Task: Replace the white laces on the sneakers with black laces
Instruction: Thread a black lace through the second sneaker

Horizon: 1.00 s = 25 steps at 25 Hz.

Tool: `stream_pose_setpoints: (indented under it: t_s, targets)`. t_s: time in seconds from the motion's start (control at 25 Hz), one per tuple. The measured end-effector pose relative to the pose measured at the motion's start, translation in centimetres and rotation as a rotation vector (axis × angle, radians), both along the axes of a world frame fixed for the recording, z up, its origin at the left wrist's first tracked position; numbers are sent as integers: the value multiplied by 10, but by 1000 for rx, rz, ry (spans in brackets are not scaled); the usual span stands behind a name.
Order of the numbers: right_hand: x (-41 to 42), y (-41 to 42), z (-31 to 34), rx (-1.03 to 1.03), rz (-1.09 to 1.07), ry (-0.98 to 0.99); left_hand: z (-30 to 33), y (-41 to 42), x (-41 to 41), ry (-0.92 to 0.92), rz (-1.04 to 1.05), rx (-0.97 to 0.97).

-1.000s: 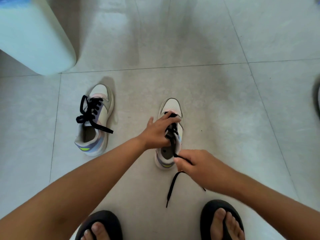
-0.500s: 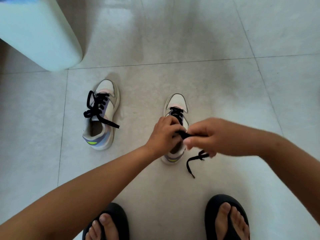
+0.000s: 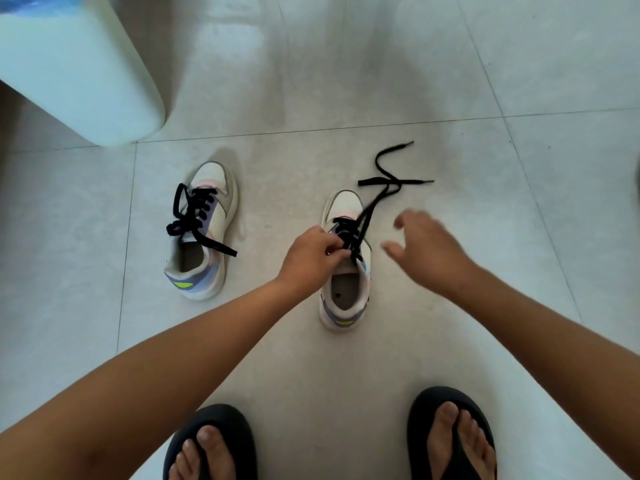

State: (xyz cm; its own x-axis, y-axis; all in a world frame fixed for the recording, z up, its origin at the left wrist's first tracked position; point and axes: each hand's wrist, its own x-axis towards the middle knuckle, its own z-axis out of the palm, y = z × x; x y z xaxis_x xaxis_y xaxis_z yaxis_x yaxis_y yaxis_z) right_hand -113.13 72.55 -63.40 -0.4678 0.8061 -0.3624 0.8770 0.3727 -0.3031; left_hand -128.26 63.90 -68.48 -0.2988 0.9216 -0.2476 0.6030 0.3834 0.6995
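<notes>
Two white sneakers with purple and lime heels stand on the tiled floor, toes pointing away from me. The left sneaker (image 3: 202, 233) has a black lace threaded through it, its ends loose. My left hand (image 3: 311, 254) pinches the black lace (image 3: 360, 220) at the eyelets of the right sneaker (image 3: 346, 292). That lace's free ends lie on the floor beyond the toe. Just to the right of this shoe my right hand (image 3: 426, 244) hovers with spread fingers and holds nothing.
A pale rounded cabinet or appliance (image 3: 76, 64) stands at the far left. My feet in black flip-flops (image 3: 211, 445) (image 3: 453, 434) are at the bottom edge. Grey floor tiles surround the shoes.
My right hand has let go of the black lace end, which now lies flung beyond the right sneaker's toe. The right hand opened and moved to the right. My left hand stays on the eyelets.
</notes>
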Motion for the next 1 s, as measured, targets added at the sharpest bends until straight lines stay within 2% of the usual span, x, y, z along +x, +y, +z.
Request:
stream_pose_setpoints:
  t_s: [0.08,0.2,0.28,0.36,0.44,0.52,0.68,0.8,0.92,1.0]
  targets:
    - [-2,-19,-19,-208,21,109,-2,2,0,-203,114,-88]
    - [-14,-30,-39,-232,-86,316,-2,1,-2,-445,246,-136]
    - [-19,-31,-48,-154,-124,408,0,1,-5,-425,255,-101]
    - [-22,-35,-52,-186,-212,546,4,-2,-5,-324,207,-49]
    - [-25,-38,-46,-387,-433,728,5,-5,-2,-274,180,3]
    - [-28,-35,-38,-601,-597,869,4,-4,-1,-315,213,23]
    - [-29,-13,-28,-837,-650,911,11,7,-5,-581,345,-9]
    - [-31,-4,-28,-809,-505,760,22,20,-6,-715,441,1]
    - [-39,-4,-21,-697,-179,544,26,31,-11,-529,345,87]
    - [-43,-4,-18,-702,-155,537,28,36,-15,-395,78,84]
